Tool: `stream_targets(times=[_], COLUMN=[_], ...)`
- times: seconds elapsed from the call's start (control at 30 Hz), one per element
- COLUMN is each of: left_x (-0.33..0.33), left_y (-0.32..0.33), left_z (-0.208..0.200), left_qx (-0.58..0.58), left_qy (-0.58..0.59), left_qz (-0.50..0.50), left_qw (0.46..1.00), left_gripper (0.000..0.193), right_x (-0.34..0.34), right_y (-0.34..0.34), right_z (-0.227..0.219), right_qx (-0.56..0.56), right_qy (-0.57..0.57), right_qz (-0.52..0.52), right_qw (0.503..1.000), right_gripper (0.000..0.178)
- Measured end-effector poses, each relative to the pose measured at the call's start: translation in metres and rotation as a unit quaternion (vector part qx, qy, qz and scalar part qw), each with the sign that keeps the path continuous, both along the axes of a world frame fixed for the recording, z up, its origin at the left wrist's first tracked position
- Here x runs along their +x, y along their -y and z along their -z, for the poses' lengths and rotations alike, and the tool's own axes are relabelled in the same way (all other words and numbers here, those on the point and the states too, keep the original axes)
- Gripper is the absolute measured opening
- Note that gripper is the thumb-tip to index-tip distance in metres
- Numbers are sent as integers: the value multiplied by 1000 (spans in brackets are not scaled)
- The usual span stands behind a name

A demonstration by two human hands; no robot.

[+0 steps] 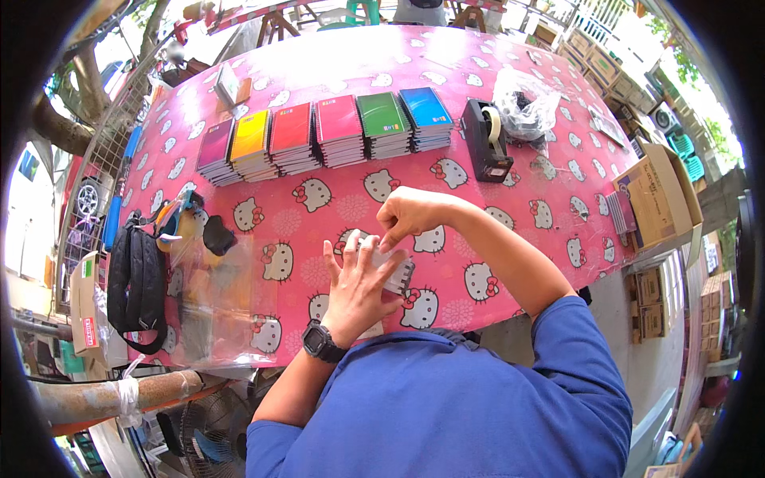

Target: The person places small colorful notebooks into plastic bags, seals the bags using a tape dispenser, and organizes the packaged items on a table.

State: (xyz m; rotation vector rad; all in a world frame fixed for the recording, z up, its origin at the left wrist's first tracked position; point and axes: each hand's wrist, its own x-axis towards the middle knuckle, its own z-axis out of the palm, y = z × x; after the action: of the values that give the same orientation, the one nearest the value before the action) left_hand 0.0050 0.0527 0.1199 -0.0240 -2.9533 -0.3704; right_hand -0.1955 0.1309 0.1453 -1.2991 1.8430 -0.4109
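A small spiral-bound notebook (pixel 401 276) lies on the pink table near my body, its pale page side partly covered. My left hand (pixel 358 285) rests flat across it with the fingers spread; a black watch is on that wrist. Over the notebook's far edge, my right hand (pixel 409 213) is curled, its fingertips pinched together close to my left fingers. What the pinch holds, if anything, is too small to make out. Beyond my hands stand several neat stacks of spiral notebooks, with purple (pixel 216 145), yellow (pixel 250 135), red (pixel 292 129), pink-red (pixel 337 119), green (pixel 382 115) and blue (pixel 426 107) covers.
A black tape dispenser (pixel 485 147) and a clear plastic bag (pixel 527 107) sit right of the stacks. Clear plastic sheets (pixel 223 307) and a black backpack (pixel 137 279) lie at left. A cardboard box (pixel 661 191) stands at the right edge beside more notebooks (pixel 620 213).
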Motion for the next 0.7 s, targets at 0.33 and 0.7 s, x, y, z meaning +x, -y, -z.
stream_targets(times=[0.33,0.7], left_x=[-3,-57], left_y=[12,9], left_z=[6,17], left_qx=[-73,578], left_qy=[-40,26], left_qz=[74,-75], left_qw=[994,812], left_gripper=[84,93], right_x=[18,72], right_y=[-45,-135], right_z=[114,114], right_qx=[-82,-249], right_qy=[152,256], right_qz=[231,419], right_qw=[957,835], right_gripper=[50,64])
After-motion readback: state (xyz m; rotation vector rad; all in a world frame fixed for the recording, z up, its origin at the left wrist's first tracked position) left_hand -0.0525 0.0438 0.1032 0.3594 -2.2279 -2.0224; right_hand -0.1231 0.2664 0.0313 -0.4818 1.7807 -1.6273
